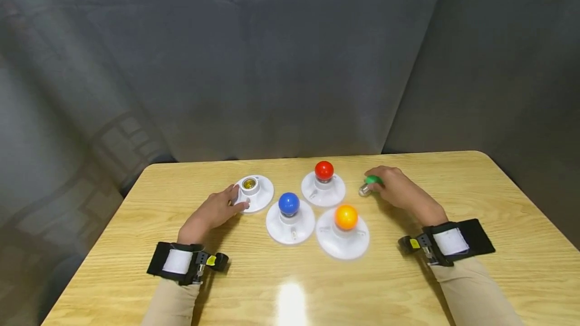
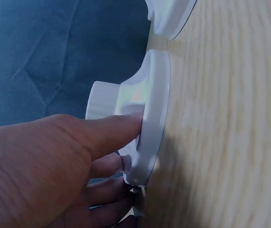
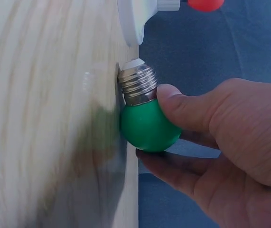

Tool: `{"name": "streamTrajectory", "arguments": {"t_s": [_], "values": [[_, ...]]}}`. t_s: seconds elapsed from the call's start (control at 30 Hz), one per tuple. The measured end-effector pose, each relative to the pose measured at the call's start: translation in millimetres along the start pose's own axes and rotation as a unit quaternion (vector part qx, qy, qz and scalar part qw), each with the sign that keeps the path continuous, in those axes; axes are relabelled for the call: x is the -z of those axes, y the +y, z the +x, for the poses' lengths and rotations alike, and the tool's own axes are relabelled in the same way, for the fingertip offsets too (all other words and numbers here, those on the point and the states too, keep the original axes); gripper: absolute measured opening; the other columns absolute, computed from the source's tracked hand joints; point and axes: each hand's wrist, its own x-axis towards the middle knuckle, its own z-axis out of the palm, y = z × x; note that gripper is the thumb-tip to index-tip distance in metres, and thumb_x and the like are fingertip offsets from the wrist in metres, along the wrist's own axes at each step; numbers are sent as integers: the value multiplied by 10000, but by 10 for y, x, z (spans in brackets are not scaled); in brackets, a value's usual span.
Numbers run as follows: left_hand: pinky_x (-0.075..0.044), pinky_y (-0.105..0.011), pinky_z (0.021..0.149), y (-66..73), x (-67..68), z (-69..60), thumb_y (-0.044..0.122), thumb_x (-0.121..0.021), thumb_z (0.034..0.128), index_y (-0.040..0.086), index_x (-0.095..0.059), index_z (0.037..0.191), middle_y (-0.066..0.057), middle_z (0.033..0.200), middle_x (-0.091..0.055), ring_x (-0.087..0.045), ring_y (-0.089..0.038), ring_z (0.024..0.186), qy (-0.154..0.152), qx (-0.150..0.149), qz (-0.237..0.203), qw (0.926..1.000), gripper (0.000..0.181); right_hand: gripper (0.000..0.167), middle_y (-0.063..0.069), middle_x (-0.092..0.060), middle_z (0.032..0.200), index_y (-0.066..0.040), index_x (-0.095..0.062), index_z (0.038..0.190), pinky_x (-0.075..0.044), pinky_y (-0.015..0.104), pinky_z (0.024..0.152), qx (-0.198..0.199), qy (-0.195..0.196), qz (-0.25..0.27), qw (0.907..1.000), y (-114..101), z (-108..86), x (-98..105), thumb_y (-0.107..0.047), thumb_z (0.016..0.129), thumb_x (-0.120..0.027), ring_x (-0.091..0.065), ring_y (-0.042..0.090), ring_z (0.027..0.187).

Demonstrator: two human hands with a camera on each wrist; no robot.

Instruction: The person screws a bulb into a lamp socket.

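On the left of the table my left hand grips the rim of an empty white lamp holder. In the left wrist view the thumb lies on its round base and the other fingers are at its edge. Over on the right, my right hand holds a green light bulb between thumb and fingers. The bulb lies sideways at the tabletop, its metal screw base pointing away from the palm. Whether the bulb touches the wood I cannot tell.
Between the hands stand three white lamp holders with bulbs in them: a blue bulb, a red bulb and an orange bulb. The wooden table ends at the back against a dark grey curtain.
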Motion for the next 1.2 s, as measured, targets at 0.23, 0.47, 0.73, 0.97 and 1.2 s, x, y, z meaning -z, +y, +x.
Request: {"name": "streamTrajectory", "arguments": {"t_s": [0.23,0.47,0.73,0.97,1.2], "values": [[-271,-591,1159,-32,-2,-60,445,-517,982,35,-242,1527,-214,1597,-208,-242,-461,1441,-16,-72,-183,9998,736,384,319,-600,1213,132,-541,1260,-537,519,892,-16,47,-231,9997,-73,7,111,-37,924,-621,-620,388,1029],[-284,-579,1156,-49,-47,-143,450,-531,975,5,-253,1518,-209,1601,-207,-254,-442,1443,94,-194,-173,9996,755,404,312,-583,1191,126,-538,1254,-559,506,851,268,290,-381,9985,-185,-19,256,-51,908,-649,-612,374,976],[-281,-584,1153,-5,-72,-212,414,-538,980,-36,-302,1486,-212,1599,-208,-264,-455,1434,209,-481,-30,9986,718,392,295,-581,1179,104,-555,1239,-556,517,844,552,636,-358,9958,-338,-99,433,-49,895,-663,-611,378,978],[-305,-574,1142,-50,-73,-301,423,-559,966,-50,-337,1467,-226,1576,-256,-298,-440,1421,305,-587,-78,9978,723,355,255,-612,1147,74,-602,1178,-564,515,828,785,1038,-425,9906,-476,-161,511,-32,857,-708,-616,365,974],[-326,-595,1118,-124,-79,-409,421,-553,969,-48,-334,1471,-237,1574,-258,-326,-466,1398,290,-516,-24,9982,721,364,244,-621,1135,74,-608,1167,-569,511,830,876,1141,-443,9886,-577,-188,548,-24,837,-727,-623,362,971]]}}
